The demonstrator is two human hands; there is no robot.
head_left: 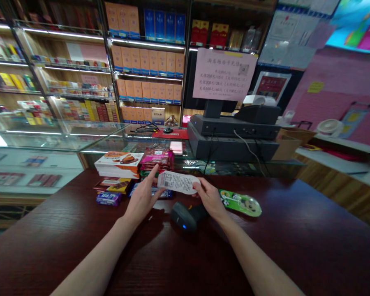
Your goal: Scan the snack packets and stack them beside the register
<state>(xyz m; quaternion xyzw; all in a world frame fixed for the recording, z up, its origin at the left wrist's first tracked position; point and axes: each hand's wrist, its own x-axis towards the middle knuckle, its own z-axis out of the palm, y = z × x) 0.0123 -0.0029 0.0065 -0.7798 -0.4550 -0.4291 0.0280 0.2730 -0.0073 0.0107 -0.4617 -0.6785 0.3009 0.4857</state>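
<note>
My right hand (210,200) pinches the rounded right end of a long white printed card (179,183), thumb on top. Lines of small text and a barcode at the left end show on its upper face. At that left end, my left hand (142,199) has its index finger stretched out and its thumb apart, close around the card's edge. Below the card, on the dark wooden counter (160,263), lies a black barcode scanner (185,217) with a blue light. A green panda-printed package (240,203) lies just right of my right hand.
Left of centre sit white-and-orange boxes (119,164), red packets (156,158), a yellow-brown pack (119,186) and a purple pack (109,199). Behind stand a cash register (231,142), a monitor bearing a pink notice (223,76), a glass showcase (49,142) and stocked shelves.
</note>
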